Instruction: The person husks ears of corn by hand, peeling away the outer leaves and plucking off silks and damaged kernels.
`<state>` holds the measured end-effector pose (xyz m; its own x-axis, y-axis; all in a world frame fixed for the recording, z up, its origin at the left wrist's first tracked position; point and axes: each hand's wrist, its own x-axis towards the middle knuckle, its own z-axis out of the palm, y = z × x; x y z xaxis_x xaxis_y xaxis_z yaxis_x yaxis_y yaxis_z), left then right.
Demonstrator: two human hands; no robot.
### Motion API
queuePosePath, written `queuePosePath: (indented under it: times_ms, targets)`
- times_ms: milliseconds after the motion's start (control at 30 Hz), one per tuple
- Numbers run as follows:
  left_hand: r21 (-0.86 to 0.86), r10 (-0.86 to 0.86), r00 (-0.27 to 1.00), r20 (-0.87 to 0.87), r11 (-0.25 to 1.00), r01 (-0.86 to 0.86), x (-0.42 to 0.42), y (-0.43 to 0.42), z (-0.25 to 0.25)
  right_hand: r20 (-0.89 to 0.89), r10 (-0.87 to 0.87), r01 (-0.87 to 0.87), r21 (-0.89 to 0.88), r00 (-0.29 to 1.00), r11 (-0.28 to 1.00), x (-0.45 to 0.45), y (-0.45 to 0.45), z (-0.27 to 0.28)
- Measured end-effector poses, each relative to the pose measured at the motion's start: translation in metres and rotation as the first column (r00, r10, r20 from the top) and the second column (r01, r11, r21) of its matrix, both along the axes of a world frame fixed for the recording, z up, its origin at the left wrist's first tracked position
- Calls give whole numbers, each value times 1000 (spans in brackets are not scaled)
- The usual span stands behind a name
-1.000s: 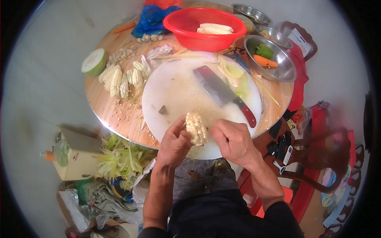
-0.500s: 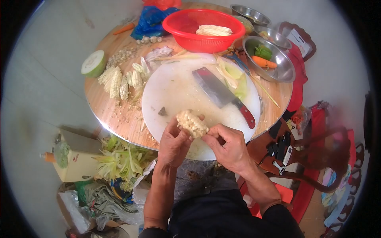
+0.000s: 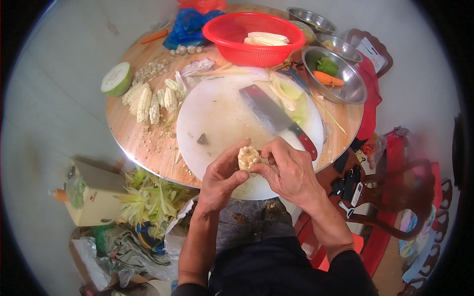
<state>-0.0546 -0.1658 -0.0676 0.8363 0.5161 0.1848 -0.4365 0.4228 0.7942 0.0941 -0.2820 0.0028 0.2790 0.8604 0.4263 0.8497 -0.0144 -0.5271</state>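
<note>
A short piece of pale corn cob (image 3: 248, 158) is held between both hands above the near part of a round white cutting board (image 3: 217, 118). My left hand (image 3: 223, 172) is closed around its left side, thumb at the lower edge. On the other side, my right hand (image 3: 290, 170) grips it with thumb and bent fingers. One end of the cob faces the camera. A cleaver (image 3: 276, 116) with a red and black handle lies on the board beyond the hands, beside pale green husk pieces (image 3: 291, 96). A small dark scrap (image 3: 202, 139) rests on the board's left part.
Several corn cobs (image 3: 143, 102), loose kernels and a cut green gourd (image 3: 117, 80) lie at the table's left. A red colander (image 3: 254, 52) with corn stands at the back. Right of it, a steel bowl (image 3: 355, 81) holds a carrot and green peppers. Husks (image 3: 153, 200) are heaped below left.
The corn cob piece has been turned so that its end faces the camera. My right hand has moved up and closer around it; the left hand has shifted slightly right.
</note>
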Motion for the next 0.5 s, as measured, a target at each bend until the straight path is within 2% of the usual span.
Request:
queuePosePath:
  times_ms: [167,233,300,367,433,500]
  targets:
    - [68,19,1000,-18,998,-17,-4,0,6,-133,-14,8,-41,991,999,7,1,7]
    - [60,-35,998,-54,997,38,-7,0,20,-191,-46,32,-79,980,996,10,4,9]
    - [66,-32,997,-72,997,36,-7,-1,17,-46,50,-51,-16,998,999,13,8,9]
    - [74,-25,996,-88,997,32,-6,0,12,12,104,-104,-22,995,994,17,9,10]
    - [215,-8,994,-111,976,32,-7,4,7,67,161,-159,-32,985,987,19,8,14]
    - [248,-2,988,-152,968,40,-11,4,10,159,218,-201,-115,963,973,21,7,20]
